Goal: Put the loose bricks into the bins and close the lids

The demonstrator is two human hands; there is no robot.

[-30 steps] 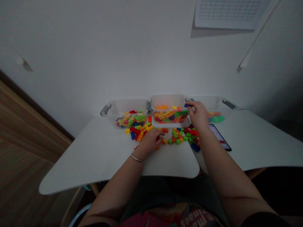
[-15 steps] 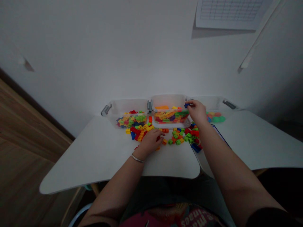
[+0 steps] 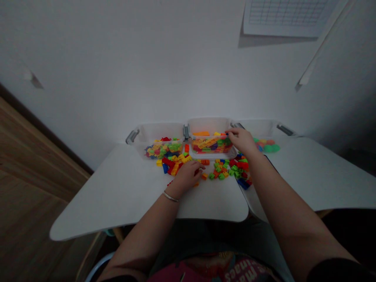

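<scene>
A: Right hand (image 3: 242, 141) first. Where?

B: Over the right end of the middle bin (image 3: 208, 124), palm down, fingers reaching past the rim. Bit of blue (image 3: 226, 134) at the fingertips. Gripped or let go, cannot tell from here.

A: Left hand (image 3: 188, 174)?

B: Low on the white worktop (image 3: 117, 196), at the near side of the loose bricks. Fingers half curled, something red showing under them. Whether it is pinched, cannot tell. Thin bracelet (image 3: 171, 197) on that wrist.

A: The bricks themselves?

B: Red, yellow and blue heap (image 3: 172, 164) just left of the left hand. Green-and-orange cluster (image 3: 220, 170) to its right, in front of the middle bin. Beyond that, a red and green group (image 3: 241, 166) beside the right forearm, with a dark blue brick (image 3: 243, 183) at its near side. More bricks (image 3: 213, 145) inside the middle bin, seen through its clear wall.

A: Neighbouring bins?

B: Left bin (image 3: 160, 131) has small knobbly pieces (image 3: 163, 150), many colours. Right bin (image 3: 260, 127) has rounded ones (image 3: 272, 148), mostly green, partly behind the right hand.

A: Above?

B: Gridded paper sheet (image 3: 286, 17) on the wall.
</scene>
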